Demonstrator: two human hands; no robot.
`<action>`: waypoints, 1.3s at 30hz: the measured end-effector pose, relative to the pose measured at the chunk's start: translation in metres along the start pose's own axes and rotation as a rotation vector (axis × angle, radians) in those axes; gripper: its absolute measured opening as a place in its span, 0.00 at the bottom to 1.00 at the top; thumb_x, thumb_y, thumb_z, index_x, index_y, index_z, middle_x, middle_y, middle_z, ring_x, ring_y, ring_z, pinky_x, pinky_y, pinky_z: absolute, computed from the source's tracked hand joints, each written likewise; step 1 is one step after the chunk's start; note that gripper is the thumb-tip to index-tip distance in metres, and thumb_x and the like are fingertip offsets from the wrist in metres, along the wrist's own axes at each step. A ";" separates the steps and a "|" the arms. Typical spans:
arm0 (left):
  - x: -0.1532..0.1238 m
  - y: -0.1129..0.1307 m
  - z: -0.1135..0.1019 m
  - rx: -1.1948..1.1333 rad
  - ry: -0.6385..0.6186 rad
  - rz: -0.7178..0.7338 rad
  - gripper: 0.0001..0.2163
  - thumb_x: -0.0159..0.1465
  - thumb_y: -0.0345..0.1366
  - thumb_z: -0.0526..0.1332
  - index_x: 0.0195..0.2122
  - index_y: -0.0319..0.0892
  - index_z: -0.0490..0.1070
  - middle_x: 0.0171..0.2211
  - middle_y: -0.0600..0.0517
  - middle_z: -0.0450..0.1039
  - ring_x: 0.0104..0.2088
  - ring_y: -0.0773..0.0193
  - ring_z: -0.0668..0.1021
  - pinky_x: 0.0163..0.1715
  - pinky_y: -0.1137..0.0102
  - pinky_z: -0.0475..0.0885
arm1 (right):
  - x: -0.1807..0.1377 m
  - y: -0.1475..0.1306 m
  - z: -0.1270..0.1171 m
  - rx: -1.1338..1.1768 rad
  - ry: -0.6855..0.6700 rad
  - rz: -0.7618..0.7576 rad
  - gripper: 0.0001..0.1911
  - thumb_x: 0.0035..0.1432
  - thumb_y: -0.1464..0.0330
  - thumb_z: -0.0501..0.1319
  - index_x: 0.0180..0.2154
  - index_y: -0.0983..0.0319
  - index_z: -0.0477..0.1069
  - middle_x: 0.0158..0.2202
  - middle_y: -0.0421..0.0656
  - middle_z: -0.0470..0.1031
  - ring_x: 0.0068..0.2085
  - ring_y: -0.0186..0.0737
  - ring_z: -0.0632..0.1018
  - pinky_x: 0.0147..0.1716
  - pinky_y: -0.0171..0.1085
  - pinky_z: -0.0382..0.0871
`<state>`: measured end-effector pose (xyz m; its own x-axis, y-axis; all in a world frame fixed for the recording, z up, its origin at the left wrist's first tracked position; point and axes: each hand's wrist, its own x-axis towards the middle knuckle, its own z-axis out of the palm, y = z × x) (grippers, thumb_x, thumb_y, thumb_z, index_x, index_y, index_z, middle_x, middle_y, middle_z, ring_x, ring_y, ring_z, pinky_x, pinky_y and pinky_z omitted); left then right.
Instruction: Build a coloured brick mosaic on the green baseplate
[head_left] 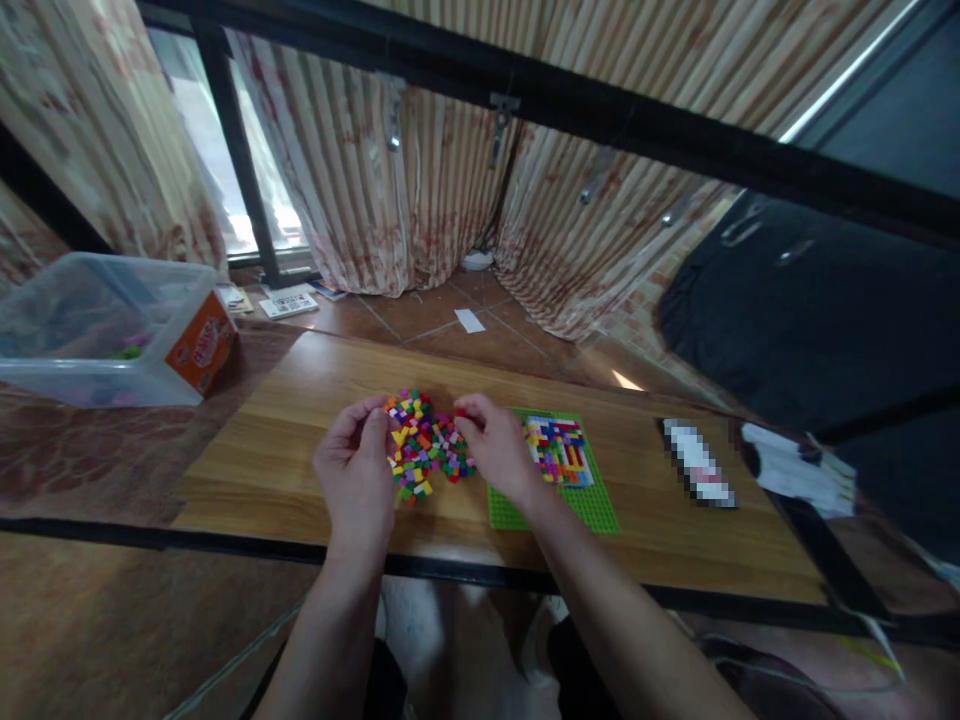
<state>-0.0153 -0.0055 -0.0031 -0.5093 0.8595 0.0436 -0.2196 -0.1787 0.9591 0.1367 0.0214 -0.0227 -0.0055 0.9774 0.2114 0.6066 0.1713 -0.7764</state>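
Note:
A pile of small toy bricks in many colours lies on the wooden table between my two hands. My left hand is at the pile's left edge, thumb and forefinger closed in a pinch; whatever is between them is too small to make out. On the other side, my right hand pinches a small red brick over the pile's right edge. Partly under my right wrist lies a green studded baseplate. A block of multicoloured bricks is built up on it, its left part covered by my hand.
The wooden table has a dark front edge. A pixelated flat object lies to the right, with white papers beyond. A clear plastic bin with an orange label stands left. A black bar crosses above.

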 end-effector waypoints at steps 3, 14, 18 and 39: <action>-0.006 0.001 0.006 -0.005 -0.029 -0.022 0.09 0.55 0.36 0.64 0.35 0.38 0.78 0.23 0.56 0.71 0.22 0.73 0.68 0.22 0.78 0.62 | -0.044 0.021 -0.032 0.176 0.110 0.014 0.09 0.57 0.68 0.60 0.38 0.59 0.78 0.38 0.43 0.81 0.40 0.41 0.80 0.43 0.41 0.73; -0.035 -0.024 0.036 0.119 -0.341 -0.132 0.11 0.56 0.39 0.63 0.36 0.39 0.77 0.28 0.53 0.75 0.27 0.66 0.75 0.26 0.74 0.68 | -0.071 0.078 -0.117 -0.060 0.319 0.169 0.15 0.53 0.65 0.61 0.42 0.61 0.79 0.34 0.45 0.81 0.34 0.44 0.80 0.39 0.44 0.73; -0.051 -0.040 0.051 0.304 -0.559 -0.102 0.10 0.58 0.37 0.61 0.38 0.39 0.77 0.30 0.51 0.77 0.31 0.64 0.77 0.33 0.70 0.70 | -0.063 0.076 -0.115 -0.084 0.264 0.112 0.10 0.54 0.66 0.60 0.35 0.60 0.79 0.34 0.45 0.81 0.35 0.43 0.80 0.39 0.42 0.73; -0.086 -0.053 0.080 0.871 -0.843 0.060 0.22 0.63 0.28 0.53 0.60 0.36 0.66 0.48 0.42 0.76 0.44 0.55 0.79 0.50 0.61 0.72 | -0.055 0.079 -0.084 -0.027 0.172 -0.127 0.10 0.63 0.66 0.58 0.34 0.57 0.78 0.36 0.42 0.79 0.39 0.41 0.78 0.41 0.39 0.71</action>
<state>0.1066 -0.0314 -0.0354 0.2728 0.9608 -0.0483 0.5843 -0.1256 0.8018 0.2514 -0.0295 -0.0460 0.0511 0.9121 0.4068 0.6307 0.2863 -0.7213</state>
